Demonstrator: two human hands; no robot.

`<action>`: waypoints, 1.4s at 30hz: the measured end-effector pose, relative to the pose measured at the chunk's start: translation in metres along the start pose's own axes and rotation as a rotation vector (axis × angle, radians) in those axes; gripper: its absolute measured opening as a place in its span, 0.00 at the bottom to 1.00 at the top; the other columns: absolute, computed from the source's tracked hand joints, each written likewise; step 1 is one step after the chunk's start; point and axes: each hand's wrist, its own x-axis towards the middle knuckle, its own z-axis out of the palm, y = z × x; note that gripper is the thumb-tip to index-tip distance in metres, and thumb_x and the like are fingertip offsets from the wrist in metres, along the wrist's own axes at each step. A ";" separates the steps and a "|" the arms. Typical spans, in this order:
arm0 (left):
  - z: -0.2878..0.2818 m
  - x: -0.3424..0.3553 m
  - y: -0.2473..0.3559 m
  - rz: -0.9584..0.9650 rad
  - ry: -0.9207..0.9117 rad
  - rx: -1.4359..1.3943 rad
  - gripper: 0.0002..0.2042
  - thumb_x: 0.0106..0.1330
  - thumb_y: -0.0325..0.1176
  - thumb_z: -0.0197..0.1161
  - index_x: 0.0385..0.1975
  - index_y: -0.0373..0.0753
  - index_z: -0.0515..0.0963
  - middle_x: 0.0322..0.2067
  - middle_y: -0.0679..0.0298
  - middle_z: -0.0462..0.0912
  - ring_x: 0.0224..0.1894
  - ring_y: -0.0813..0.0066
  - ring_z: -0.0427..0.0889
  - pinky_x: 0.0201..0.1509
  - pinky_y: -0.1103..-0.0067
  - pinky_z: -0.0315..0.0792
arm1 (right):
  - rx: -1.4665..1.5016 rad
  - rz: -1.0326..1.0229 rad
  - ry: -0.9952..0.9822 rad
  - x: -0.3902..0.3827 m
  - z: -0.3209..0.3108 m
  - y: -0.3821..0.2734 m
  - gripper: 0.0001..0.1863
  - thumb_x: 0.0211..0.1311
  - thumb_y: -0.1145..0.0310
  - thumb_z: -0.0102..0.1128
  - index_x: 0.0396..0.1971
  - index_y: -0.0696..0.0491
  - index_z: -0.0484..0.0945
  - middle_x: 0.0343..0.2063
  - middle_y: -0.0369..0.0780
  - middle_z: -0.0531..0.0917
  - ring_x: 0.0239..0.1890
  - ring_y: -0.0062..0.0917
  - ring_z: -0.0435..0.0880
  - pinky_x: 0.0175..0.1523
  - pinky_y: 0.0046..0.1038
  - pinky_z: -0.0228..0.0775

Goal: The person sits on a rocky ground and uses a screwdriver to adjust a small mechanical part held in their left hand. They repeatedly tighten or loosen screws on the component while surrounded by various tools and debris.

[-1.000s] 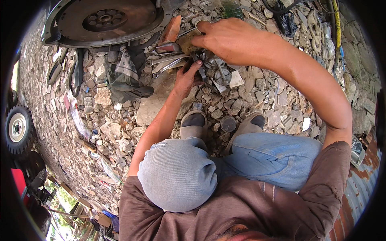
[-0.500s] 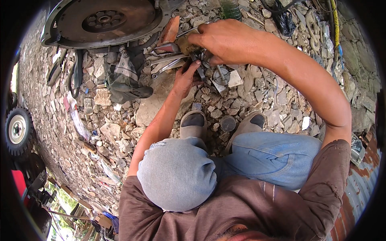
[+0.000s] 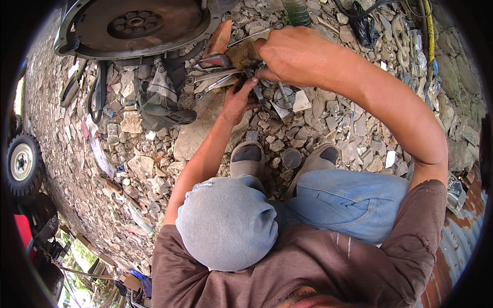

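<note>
My left hand (image 3: 238,102) is closed around a small dark metal part (image 3: 258,93), its thumb on the part's upper side. My right hand (image 3: 295,55) is just above and to the right, fingers curled down by the same part; what they hold, if anything, is hidden. A rough yellowish-brown lump (image 3: 242,54) lies against its fingertips. Left of the hands is a combination wrench (image 3: 213,87) among other long metal tools. Past the lump lies a thin metal rod (image 3: 250,36). Beside my right hand, small metal pieces (image 3: 280,109) sit next to a pale flat shard (image 3: 301,101).
A large round metal housing (image 3: 136,31) stands at the far left, with a dark green and grey cloth (image 3: 162,100) before it. An orange-brown wedge (image 3: 219,37) and a green bottle (image 3: 296,13) stand beyond my hands. Broken stones (image 3: 141,167) cover the ground; a wheel (image 3: 23,163) is at left.
My right hand has shifted slightly to the right, its fingers drawn in closer to the metal part. My left hand keeps its hold almost unmoved.
</note>
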 end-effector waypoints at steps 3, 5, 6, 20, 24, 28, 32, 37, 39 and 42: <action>0.000 0.001 -0.001 0.004 -0.011 0.001 0.35 0.66 0.49 0.72 0.66 0.36 0.67 0.47 0.56 0.84 0.46 0.62 0.87 0.50 0.60 0.84 | 0.001 -0.010 -0.042 0.001 0.000 0.001 0.18 0.53 0.71 0.69 0.44 0.58 0.81 0.35 0.53 0.86 0.42 0.47 0.88 0.45 0.46 0.81; 0.001 0.001 -0.001 0.008 -0.015 0.002 0.36 0.66 0.50 0.72 0.67 0.35 0.67 0.47 0.56 0.84 0.46 0.62 0.87 0.51 0.60 0.84 | 0.018 -0.085 0.073 0.002 0.011 0.008 0.16 0.54 0.70 0.68 0.43 0.59 0.81 0.33 0.52 0.86 0.40 0.47 0.88 0.44 0.46 0.82; 0.002 -0.001 0.000 0.008 -0.013 0.003 0.36 0.65 0.50 0.72 0.67 0.35 0.67 0.47 0.56 0.84 0.46 0.62 0.87 0.51 0.60 0.84 | 0.018 -0.128 0.160 0.000 0.018 0.013 0.15 0.55 0.70 0.67 0.42 0.59 0.82 0.30 0.52 0.86 0.39 0.47 0.88 0.44 0.46 0.82; 0.003 0.000 -0.001 0.004 0.026 -0.014 0.36 0.65 0.49 0.73 0.66 0.34 0.67 0.47 0.55 0.83 0.45 0.60 0.87 0.51 0.58 0.84 | -0.103 -0.158 0.225 -0.002 0.024 0.015 0.10 0.58 0.68 0.63 0.37 0.57 0.84 0.28 0.48 0.87 0.36 0.45 0.90 0.41 0.42 0.83; -0.001 0.002 -0.001 -0.016 0.012 0.001 0.36 0.65 0.49 0.73 0.66 0.35 0.67 0.47 0.54 0.84 0.46 0.60 0.87 0.50 0.58 0.84 | -0.205 -0.091 0.158 -0.008 0.014 0.007 0.08 0.59 0.69 0.61 0.33 0.54 0.88 0.29 0.45 0.88 0.35 0.40 0.91 0.39 0.39 0.84; 0.001 0.002 -0.001 -0.016 0.004 -0.008 0.36 0.65 0.49 0.73 0.66 0.35 0.67 0.47 0.54 0.84 0.46 0.60 0.87 0.50 0.58 0.84 | -0.269 -0.098 0.169 -0.003 0.016 0.016 0.08 0.59 0.68 0.61 0.32 0.54 0.88 0.29 0.44 0.88 0.35 0.39 0.91 0.40 0.38 0.85; 0.002 -0.001 0.000 0.014 0.013 0.007 0.37 0.65 0.50 0.73 0.67 0.34 0.65 0.47 0.53 0.84 0.46 0.60 0.87 0.50 0.58 0.83 | -0.250 -0.184 0.255 0.000 0.021 0.020 0.09 0.59 0.67 0.62 0.31 0.54 0.88 0.29 0.45 0.88 0.36 0.39 0.91 0.40 0.38 0.84; 0.002 0.000 0.002 -0.035 0.010 -0.022 0.36 0.66 0.48 0.72 0.69 0.39 0.67 0.51 0.55 0.80 0.45 0.62 0.86 0.49 0.61 0.85 | -0.200 -0.096 0.233 -0.005 0.026 0.010 0.08 0.59 0.67 0.62 0.28 0.54 0.88 0.30 0.44 0.89 0.38 0.38 0.91 0.40 0.38 0.84; 0.001 0.000 0.001 -0.014 0.003 0.001 0.38 0.66 0.50 0.72 0.69 0.35 0.65 0.48 0.54 0.83 0.46 0.61 0.87 0.49 0.60 0.84 | -0.237 -0.064 0.117 -0.006 0.018 0.001 0.08 0.59 0.67 0.63 0.27 0.54 0.88 0.31 0.44 0.89 0.39 0.37 0.91 0.41 0.37 0.84; 0.000 0.000 0.000 -0.003 0.006 0.013 0.38 0.66 0.51 0.72 0.68 0.34 0.65 0.47 0.54 0.84 0.46 0.61 0.87 0.50 0.59 0.84 | -0.278 -0.108 0.093 -0.006 0.011 0.000 0.08 0.58 0.67 0.64 0.28 0.53 0.88 0.30 0.44 0.89 0.39 0.35 0.91 0.41 0.35 0.84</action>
